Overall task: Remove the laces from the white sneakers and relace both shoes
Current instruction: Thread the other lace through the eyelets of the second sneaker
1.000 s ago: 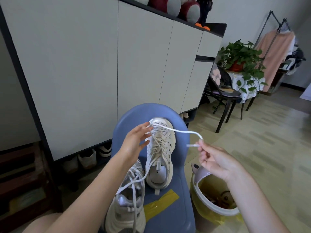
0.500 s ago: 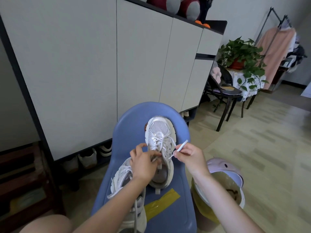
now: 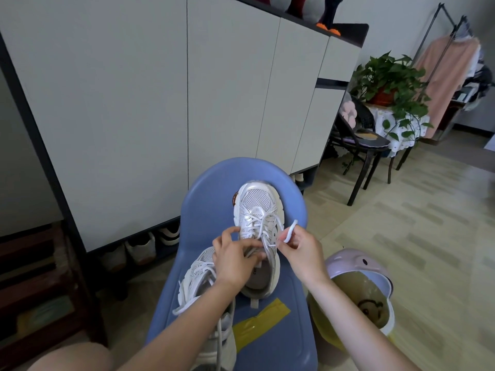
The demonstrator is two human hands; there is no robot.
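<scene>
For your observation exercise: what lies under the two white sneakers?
Both sneakers rest on a blue chair seat, with yellow tape stuck beside them. The seat directly beneath each sole is covered, so nothing there can be seen.

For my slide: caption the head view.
Both hands thread a white lace through a sneaker on a blue chair.

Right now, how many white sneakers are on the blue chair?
2. One white sneaker stands toe-up against the blue chair back; the other sneaker lies lower left, partly under the left forearm. Other shoes sit under the cabinet, none of them on the chair.
</scene>
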